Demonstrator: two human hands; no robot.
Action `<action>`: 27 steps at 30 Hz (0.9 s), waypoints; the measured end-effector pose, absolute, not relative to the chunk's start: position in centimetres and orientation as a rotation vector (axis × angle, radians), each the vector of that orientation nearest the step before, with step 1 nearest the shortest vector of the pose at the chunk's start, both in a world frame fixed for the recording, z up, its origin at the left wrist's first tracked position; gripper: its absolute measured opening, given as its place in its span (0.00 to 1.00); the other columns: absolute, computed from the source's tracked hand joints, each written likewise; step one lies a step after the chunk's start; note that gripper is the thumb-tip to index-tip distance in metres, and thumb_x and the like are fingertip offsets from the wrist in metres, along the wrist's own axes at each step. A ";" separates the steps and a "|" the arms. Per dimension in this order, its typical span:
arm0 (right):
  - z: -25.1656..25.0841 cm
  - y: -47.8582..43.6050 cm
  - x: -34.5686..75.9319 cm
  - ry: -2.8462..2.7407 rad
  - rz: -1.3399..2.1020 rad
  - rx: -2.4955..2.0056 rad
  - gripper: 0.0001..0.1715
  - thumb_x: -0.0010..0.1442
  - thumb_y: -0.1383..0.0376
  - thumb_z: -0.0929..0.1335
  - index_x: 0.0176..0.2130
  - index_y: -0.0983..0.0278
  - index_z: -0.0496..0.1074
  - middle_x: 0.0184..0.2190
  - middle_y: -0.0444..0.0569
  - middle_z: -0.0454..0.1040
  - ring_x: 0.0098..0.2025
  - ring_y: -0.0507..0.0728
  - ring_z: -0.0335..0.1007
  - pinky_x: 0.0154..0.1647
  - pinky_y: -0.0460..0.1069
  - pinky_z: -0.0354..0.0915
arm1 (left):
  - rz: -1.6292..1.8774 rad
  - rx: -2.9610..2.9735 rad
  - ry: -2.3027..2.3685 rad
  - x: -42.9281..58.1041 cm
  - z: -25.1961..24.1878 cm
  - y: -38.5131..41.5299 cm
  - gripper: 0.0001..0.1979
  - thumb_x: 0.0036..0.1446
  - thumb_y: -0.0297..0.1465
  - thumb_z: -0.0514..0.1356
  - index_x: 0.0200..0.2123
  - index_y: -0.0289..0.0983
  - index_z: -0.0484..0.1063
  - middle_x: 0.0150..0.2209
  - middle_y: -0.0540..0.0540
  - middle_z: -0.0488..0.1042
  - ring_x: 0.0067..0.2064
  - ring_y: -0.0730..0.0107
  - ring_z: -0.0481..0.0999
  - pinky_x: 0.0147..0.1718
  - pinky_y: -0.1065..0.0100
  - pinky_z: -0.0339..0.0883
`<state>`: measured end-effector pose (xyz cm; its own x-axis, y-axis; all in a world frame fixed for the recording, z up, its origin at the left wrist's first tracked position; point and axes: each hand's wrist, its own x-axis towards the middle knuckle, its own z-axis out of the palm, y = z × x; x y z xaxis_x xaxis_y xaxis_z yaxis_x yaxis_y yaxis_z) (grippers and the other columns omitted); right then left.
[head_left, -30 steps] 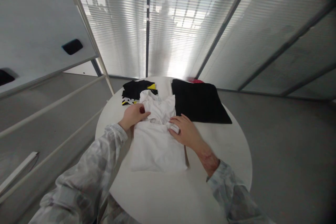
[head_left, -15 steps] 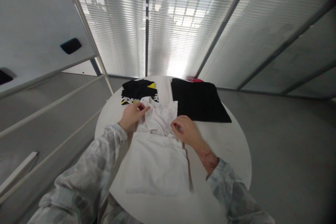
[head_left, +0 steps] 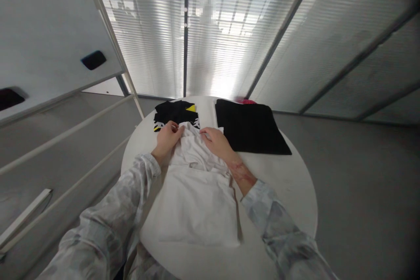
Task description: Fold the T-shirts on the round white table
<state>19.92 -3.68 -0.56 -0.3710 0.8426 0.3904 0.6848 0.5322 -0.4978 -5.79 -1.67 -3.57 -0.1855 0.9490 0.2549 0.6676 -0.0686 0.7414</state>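
Observation:
A white T-shirt [head_left: 198, 205] lies on the round white table, its lower part flat and folded over, its upper part rumpled around the collar. My left hand [head_left: 167, 138] is closed on the shirt's upper left edge by the collar, thumb and fingers together. At the upper right of the collar, my right hand [head_left: 217, 143] has its fingertips closed on the cloth and covers part of that side. Just beyond my left hand lies a folded black garment [head_left: 175, 111] with yellow and white patterning.
A flat black cloth or mat [head_left: 252, 127] covers the back right of the table [head_left: 278, 192]. A bit of something red [head_left: 246, 101] shows behind it. A whiteboard on a white frame [head_left: 68, 127] stands at left. Glass partitions with blinds [head_left: 226, 35] rise behind.
My right hand has moved up and left from the shirt's right side to its collar. My left hand stays near the upper left edge. The view has shifted slightly.

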 end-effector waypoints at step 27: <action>-3.1 -0.3 14.1 -1.580 0.673 -1.334 0.14 0.72 0.50 0.68 0.45 0.55 0.77 0.37 0.46 0.84 0.38 0.60 0.80 0.45 0.53 0.73 | 1.380 1.774 1.432 -6.1 -2.6 -2.6 0.05 0.56 0.31 0.61 0.38 0.41 0.74 0.37 0.48 0.78 0.37 0.63 0.75 0.38 0.64 0.69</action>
